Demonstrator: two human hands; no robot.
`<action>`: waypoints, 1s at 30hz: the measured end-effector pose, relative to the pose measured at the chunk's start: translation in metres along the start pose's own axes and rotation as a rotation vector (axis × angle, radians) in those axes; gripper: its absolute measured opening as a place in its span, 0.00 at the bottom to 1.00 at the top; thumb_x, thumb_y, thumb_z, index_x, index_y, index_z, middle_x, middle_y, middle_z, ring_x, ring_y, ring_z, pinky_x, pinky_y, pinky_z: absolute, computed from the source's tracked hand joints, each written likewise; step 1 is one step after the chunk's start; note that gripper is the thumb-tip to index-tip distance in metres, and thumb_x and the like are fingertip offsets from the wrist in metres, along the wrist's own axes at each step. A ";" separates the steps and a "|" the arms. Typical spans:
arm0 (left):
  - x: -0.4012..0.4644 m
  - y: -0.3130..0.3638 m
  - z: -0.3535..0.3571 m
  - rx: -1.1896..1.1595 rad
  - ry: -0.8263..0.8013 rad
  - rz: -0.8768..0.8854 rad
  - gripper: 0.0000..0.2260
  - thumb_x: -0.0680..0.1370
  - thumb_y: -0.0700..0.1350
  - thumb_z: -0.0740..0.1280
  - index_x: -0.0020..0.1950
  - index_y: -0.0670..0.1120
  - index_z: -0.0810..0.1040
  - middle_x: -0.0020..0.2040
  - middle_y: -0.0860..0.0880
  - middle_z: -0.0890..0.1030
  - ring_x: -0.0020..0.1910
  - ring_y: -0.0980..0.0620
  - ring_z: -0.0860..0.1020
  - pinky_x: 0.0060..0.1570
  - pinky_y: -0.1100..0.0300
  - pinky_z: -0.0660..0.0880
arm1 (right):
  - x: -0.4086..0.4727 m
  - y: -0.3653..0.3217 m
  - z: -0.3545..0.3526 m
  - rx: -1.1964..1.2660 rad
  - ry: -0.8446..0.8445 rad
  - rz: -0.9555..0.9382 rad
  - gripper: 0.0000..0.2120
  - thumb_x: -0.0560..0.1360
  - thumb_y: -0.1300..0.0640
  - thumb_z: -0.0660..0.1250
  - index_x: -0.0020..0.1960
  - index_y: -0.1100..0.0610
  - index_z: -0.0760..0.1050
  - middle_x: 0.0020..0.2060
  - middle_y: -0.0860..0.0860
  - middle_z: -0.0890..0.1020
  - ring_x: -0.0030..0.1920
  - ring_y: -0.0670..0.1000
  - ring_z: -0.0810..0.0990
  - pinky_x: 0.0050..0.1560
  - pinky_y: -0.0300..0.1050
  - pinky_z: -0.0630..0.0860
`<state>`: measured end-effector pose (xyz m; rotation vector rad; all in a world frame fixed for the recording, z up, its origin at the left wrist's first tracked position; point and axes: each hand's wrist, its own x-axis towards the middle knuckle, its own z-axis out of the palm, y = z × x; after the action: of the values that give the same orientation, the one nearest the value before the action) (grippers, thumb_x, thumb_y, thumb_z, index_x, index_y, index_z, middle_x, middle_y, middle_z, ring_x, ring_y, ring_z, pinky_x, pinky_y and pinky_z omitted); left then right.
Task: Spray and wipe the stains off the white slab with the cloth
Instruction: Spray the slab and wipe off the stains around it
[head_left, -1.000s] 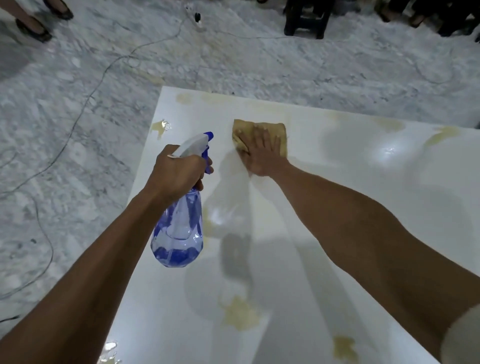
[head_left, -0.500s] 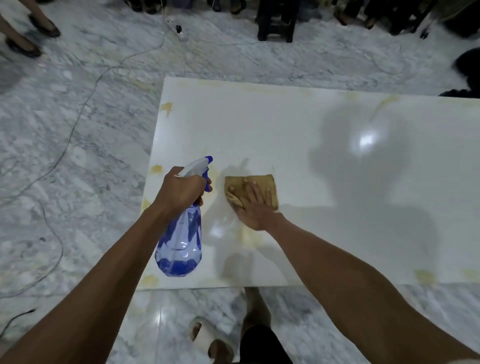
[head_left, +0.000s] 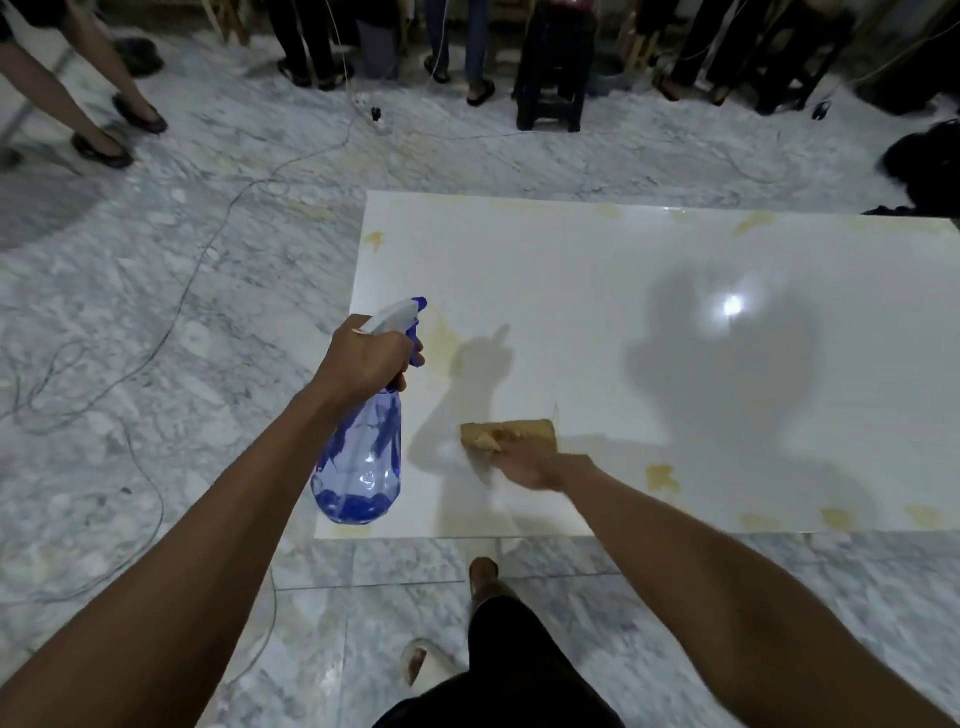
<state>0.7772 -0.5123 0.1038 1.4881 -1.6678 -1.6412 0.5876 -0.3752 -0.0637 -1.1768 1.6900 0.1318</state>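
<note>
A white slab (head_left: 597, 291) lies flat on the marble floor. Yellowish stains mark it: one at the far left corner (head_left: 373, 240), one by the near edge (head_left: 662, 479), a smear beside the bottle's nozzle (head_left: 447, 343) and others along the near right edge. My left hand (head_left: 366, 358) grips the neck of a clear blue spray bottle (head_left: 363, 452), held above the slab's near left corner. My right hand (head_left: 524, 462) presses a tan cloth (head_left: 511, 432) flat on the slab near its front edge.
Cables (head_left: 208, 249) trail across the marble floor to the left. Several people's legs and a black stool (head_left: 553, 73) stand along the far side. My own leg and white slipper (head_left: 423, 662) are at the slab's near edge.
My right hand has drawn the cloth back toward the slab's near edge. The view has pulled back, showing the whole slab. The bottle stays in my left hand.
</note>
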 end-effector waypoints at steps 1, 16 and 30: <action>0.005 0.006 -0.003 -0.005 0.005 0.001 0.10 0.71 0.35 0.64 0.49 0.44 0.80 0.42 0.42 0.83 0.31 0.46 0.74 0.35 0.55 0.75 | -0.004 -0.006 -0.020 0.159 -0.041 -0.011 0.26 0.83 0.38 0.50 0.79 0.44 0.59 0.79 0.46 0.56 0.74 0.53 0.59 0.72 0.70 0.57; 0.172 0.050 -0.040 -0.024 0.135 -0.070 0.09 0.72 0.33 0.62 0.42 0.42 0.82 0.43 0.39 0.84 0.22 0.53 0.72 0.35 0.56 0.74 | 0.148 -0.124 -0.309 0.311 0.575 -0.246 0.19 0.85 0.46 0.51 0.60 0.56 0.75 0.38 0.51 0.77 0.37 0.48 0.74 0.40 0.39 0.70; 0.140 -0.001 -0.040 0.021 0.084 -0.120 0.08 0.75 0.34 0.61 0.45 0.41 0.79 0.41 0.41 0.83 0.22 0.53 0.72 0.27 0.61 0.74 | 0.182 -0.065 -0.104 -0.557 0.294 -0.114 0.33 0.82 0.37 0.45 0.78 0.41 0.29 0.79 0.49 0.31 0.78 0.59 0.28 0.72 0.69 0.31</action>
<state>0.7576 -0.6490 0.0577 1.6728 -1.5836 -1.6010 0.5673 -0.5835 -0.1283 -1.7715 1.8982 0.3934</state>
